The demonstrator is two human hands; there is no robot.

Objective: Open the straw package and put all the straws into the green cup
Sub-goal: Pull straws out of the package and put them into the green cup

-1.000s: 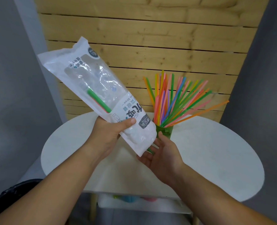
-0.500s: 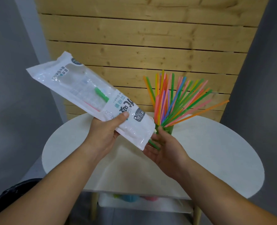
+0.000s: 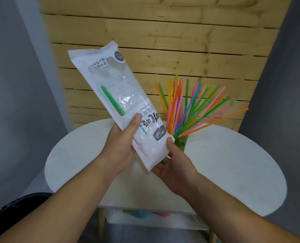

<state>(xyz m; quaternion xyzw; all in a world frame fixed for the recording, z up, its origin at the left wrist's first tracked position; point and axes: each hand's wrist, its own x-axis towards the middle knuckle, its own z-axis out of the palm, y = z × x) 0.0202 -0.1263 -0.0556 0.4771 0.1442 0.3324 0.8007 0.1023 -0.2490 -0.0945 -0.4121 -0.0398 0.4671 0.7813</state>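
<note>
My left hand (image 3: pixel 122 146) grips the white and clear straw package (image 3: pixel 117 95), held tilted above the table with its open end down. A green straw (image 3: pixel 112 100) shows inside it, and its tip pokes out at the bottom. My right hand (image 3: pixel 173 163) sits under the package's lower end, thumb on its right edge and fingers beneath. Just behind stands the green cup (image 3: pixel 180 142), filled with several coloured straws (image 3: pixel 193 109) that fan out upward and to the right.
A white round table (image 3: pixel 233 169) lies below my hands, in front of a wooden slat wall (image 3: pixel 163 50). Beneath the table, a lower shelf (image 3: pixel 154 220) holds coloured items. A dark object (image 3: pixel 14 206) sits at the lower left.
The package has swung from a flatter tilt to a steeper one, its top now higher and nearer the centre. My right hand has closed in on its lower end.
</note>
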